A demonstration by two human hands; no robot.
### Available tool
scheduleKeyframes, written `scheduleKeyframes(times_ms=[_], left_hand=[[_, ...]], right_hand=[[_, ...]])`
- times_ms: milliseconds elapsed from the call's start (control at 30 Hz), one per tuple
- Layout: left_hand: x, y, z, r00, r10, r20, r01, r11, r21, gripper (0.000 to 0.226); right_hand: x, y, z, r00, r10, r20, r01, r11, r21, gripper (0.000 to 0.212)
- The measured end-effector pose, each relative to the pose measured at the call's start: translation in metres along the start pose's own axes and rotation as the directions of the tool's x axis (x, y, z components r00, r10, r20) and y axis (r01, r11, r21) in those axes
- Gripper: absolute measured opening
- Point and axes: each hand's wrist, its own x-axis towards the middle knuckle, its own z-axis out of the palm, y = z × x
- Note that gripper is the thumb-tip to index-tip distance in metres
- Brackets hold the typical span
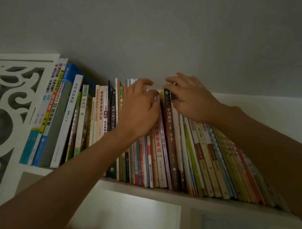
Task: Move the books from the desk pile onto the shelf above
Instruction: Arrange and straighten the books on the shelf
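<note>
— So, how far along does the shelving look?

— Well along, I'd judge. The shelf [156, 189] carries a long row of books [207, 154], upright at the left end and leaning over toward the right.

— And the hands?

— Both are up at the tops of the spines. The right hand [189, 100] pinches the top of a brown book [169, 127], thumb below and fingers curled over the upper edge; it stands in the row, tilted. The left hand [139, 109] lies against the neighbouring spines, fingers bent over their tops, seemingly parting them to hold a slot open.

— So that book is going in?

— Likely the seating step. It already stands on the shelf board.

— What remains?

— I cannot tell. The desk pile is out of view.
</note>
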Motion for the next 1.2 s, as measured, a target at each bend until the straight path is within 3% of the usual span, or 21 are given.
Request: scheduleKeyframes(times_ms=[100, 133, 233, 300, 333, 400, 500, 533, 733, 900, 1000, 1100, 1200], left_hand=[[-0.02, 0.011, -0.017, 0.998, -0.057, 0.009, 0.057, 0.965, -0.255, 0.016], [-0.026, 0.014, -0.018, 0.996, -0.072, 0.055, 0.085, 0.947, -0.31, 0.022], [-0.039, 0.019, -0.002, 0.98, -0.125, 0.156, 0.181, 0.888, -0.422, 0.066], [-0.045, 0.024, 0.013, 0.972, -0.178, 0.156, 0.225, 0.903, -0.366, 0.097], [-0.049, 0.027, 0.02, 0.965, -0.214, 0.152, 0.253, 0.913, -0.32, 0.102], [-0.054, 0.031, 0.026, 0.938, -0.317, 0.142, 0.343, 0.914, -0.218, 0.088], [-0.053, 0.038, 0.024, 0.912, -0.386, 0.138, 0.399, 0.914, -0.076, 0.034], [-0.051, 0.041, 0.021, 0.909, -0.394, 0.139, 0.404, 0.913, -0.056, 0.027], [-0.035, 0.053, -0.024, 0.923, -0.379, 0.067, 0.383, 0.92, -0.081, 0.024], [-0.049, 0.06, -0.043, 0.943, -0.325, -0.077, 0.316, 0.943, -0.104, 0.02], [-0.065, 0.066, -0.046, 0.938, -0.337, -0.078, 0.321, 0.932, -0.171, 0.021], [-0.07, 0.067, -0.056, 0.92, -0.382, -0.082, 0.358, 0.908, -0.217, 0.007], [-0.069, 0.077, -0.072, 0.929, -0.343, -0.14, 0.302, 0.92, -0.25, 0.009]], right_hand=[[0.006, -0.002, 0.007, 0.994, 0.026, 0.105, -0.023, 0.999, -0.03, 0.056], [0.007, -0.003, 0.01, 0.993, 0.036, 0.111, -0.033, 0.999, -0.028, 0.057], [-0.001, -0.006, 0.022, 0.99, 0.141, -0.028, -0.137, 0.984, 0.11, 0.066], [-0.015, -0.004, 0.026, 0.949, 0.303, -0.086, -0.27, 0.923, 0.274, 0.082], [-0.023, -0.003, 0.027, 0.929, 0.363, -0.068, -0.322, 0.887, 0.332, 0.089], [-0.041, -0.001, 0.03, 0.913, 0.407, 0.0, -0.379, 0.851, 0.362, 0.097], [-0.062, -0.004, 0.036, 0.922, 0.383, 0.052, -0.378, 0.866, 0.328, 0.101], [-0.067, -0.007, 0.038, 0.921, 0.383, 0.071, -0.384, 0.862, 0.331, 0.101], [-0.074, -0.022, 0.046, 0.861, 0.507, 0.04, -0.481, 0.787, 0.385, 0.095], [-0.071, -0.037, 0.054, 0.81, 0.587, -0.007, -0.558, 0.773, 0.302, 0.1], [-0.071, -0.036, 0.059, 0.824, 0.567, 0.01, -0.55, 0.794, 0.258, 0.101], [-0.076, -0.031, 0.063, 0.833, 0.546, 0.085, -0.545, 0.786, 0.291, 0.1], [-0.087, -0.028, 0.064, 0.866, 0.493, -0.083, -0.441, 0.831, 0.34, 0.079]])
